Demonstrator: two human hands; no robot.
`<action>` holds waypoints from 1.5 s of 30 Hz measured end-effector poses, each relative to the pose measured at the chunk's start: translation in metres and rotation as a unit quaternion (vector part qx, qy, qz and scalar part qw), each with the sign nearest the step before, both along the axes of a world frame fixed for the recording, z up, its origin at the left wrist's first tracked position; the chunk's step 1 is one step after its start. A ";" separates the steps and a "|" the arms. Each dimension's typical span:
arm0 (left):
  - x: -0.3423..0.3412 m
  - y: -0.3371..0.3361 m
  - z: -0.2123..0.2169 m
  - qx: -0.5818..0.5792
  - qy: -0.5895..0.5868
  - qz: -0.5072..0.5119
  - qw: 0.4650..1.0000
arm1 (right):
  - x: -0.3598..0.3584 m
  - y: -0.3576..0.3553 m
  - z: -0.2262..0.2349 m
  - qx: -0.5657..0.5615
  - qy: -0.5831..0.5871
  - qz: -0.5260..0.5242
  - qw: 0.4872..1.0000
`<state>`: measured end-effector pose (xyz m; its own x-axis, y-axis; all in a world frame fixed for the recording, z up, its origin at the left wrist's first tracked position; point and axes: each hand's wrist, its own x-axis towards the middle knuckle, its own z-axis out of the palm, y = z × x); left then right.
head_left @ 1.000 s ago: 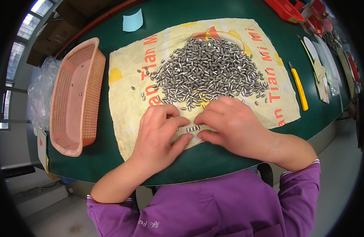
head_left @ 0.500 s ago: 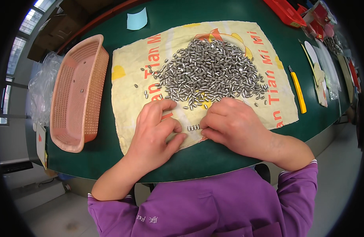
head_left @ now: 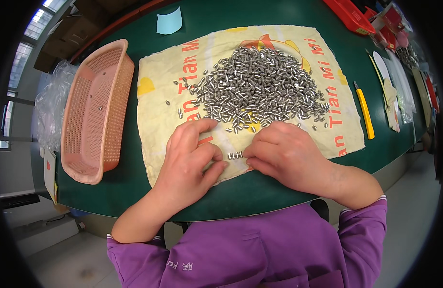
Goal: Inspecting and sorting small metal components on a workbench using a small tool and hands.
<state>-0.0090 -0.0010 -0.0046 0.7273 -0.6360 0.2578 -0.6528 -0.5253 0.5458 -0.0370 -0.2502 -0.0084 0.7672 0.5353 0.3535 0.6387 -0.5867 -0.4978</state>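
A big heap of small, shiny, barrel-shaped metal parts lies on a pale yellow printed cloth. In front of the heap, several of these parts stand side by side in a short row between my hands. My right hand is closed at the right end of the row, thumb and fingers pinched there; the fingertips hide how many parts they grip. To the left of the row, my left hand rests with thumb and fingers apart, nothing between them. Its index fingertip reaches near the heap's front edge.
A pink plastic basket with a few metal parts inside stands on the left of the green table. A yellow utility knife lies right of the cloth. A light blue paper and a red tray lie farther back.
The cloth, heap and knife sit slightly farther right in the picture. Both hands hold nearly the same pose beside the row.
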 end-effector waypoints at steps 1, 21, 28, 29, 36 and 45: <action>0.000 0.000 0.000 0.000 0.000 0.000 1.000 | 0.000 0.000 0.000 0.000 -0.002 0.000 1.000; -0.003 0.001 0.001 0.009 0.011 0.000 1.000 | -0.002 -0.001 0.004 -0.029 -0.025 0.037 0.999; -0.003 0.001 0.002 0.009 0.021 0.007 1.000 | -0.005 0.000 0.002 -0.070 -0.029 0.051 0.996; -0.003 0.002 0.003 0.012 0.019 0.009 1.000 | -0.005 0.000 0.003 -0.075 -0.030 0.052 0.995; -0.005 0.002 0.005 0.015 0.010 0.017 1.000 | -0.006 0.001 0.004 -0.085 -0.033 0.055 0.994; -0.004 0.002 0.005 0.006 0.014 0.016 1.000 | -0.007 0.003 0.004 -0.087 -0.051 0.067 0.993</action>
<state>-0.0132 0.0015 0.0003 0.7546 -0.6148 0.2295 -0.6195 -0.5520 0.5581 -0.0437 -0.2474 -0.0041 0.6494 0.6905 0.3187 0.7592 -0.5640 -0.3249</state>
